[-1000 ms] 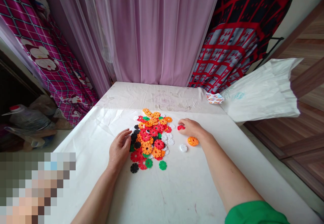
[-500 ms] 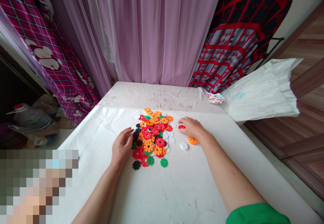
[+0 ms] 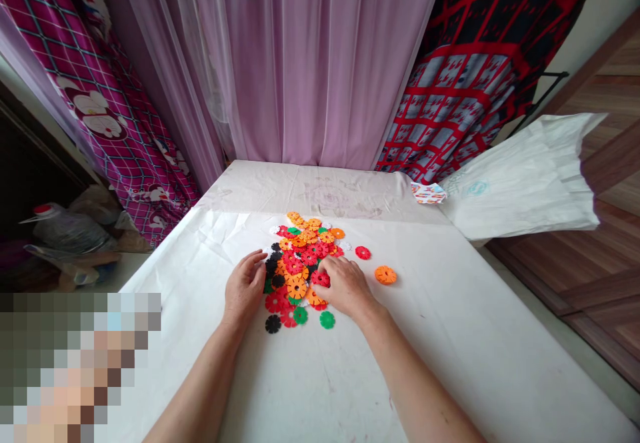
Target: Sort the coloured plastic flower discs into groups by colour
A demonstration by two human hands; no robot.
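while the left hand [image 3: 245, 287] lies beside the left edge of the pile of notched discs [image 3: 294, 266], its fingers loosely bent and slightly parted, the right hand [image 3: 347, 286] sits over the pile's right side with thumb and fingertips narrowed about a red disc [image 3: 321, 277], though whether they grip it i cannot tell. mixed in colour, the pile spreads across the centre of the frame on a white tablecloth [image 3: 200, 276], with a lone red disc [image 3: 363, 253] and an orange stack [image 3: 385, 275] to its right.
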